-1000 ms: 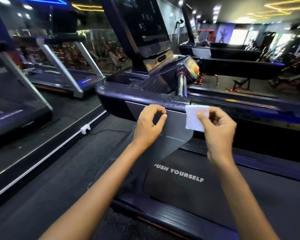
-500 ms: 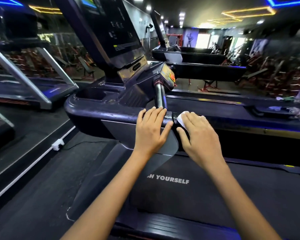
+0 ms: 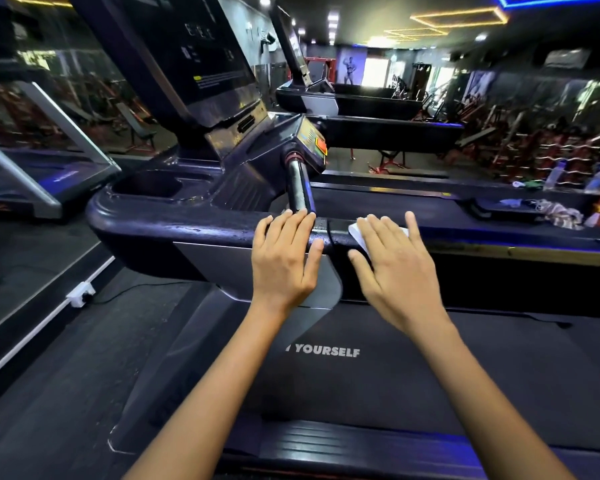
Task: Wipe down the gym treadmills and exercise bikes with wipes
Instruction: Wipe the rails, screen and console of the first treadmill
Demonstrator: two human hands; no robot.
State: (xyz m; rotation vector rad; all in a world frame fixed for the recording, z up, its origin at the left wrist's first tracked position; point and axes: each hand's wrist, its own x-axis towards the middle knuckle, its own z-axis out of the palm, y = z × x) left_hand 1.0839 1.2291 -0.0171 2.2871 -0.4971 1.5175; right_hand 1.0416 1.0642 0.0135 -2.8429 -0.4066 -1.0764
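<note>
Mirror wall (image 3: 42, 109) at left reflects a treadmill. My left hand (image 3: 284, 258) lies flat, fingers straight, on the dark handrail (image 3: 187, 230) of the treadmill (image 3: 326, 375), holding nothing. Just beside it, my right hand (image 3: 392, 268) presses a white wipe (image 3: 357, 237) onto the rail, fingers spread. Weight racks (image 3: 534, 143) line the dim room at right.

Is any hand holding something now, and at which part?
Nothing is gripped. The right hand presses the white wipe flat on the handrail; the left hand rests there.
</note>
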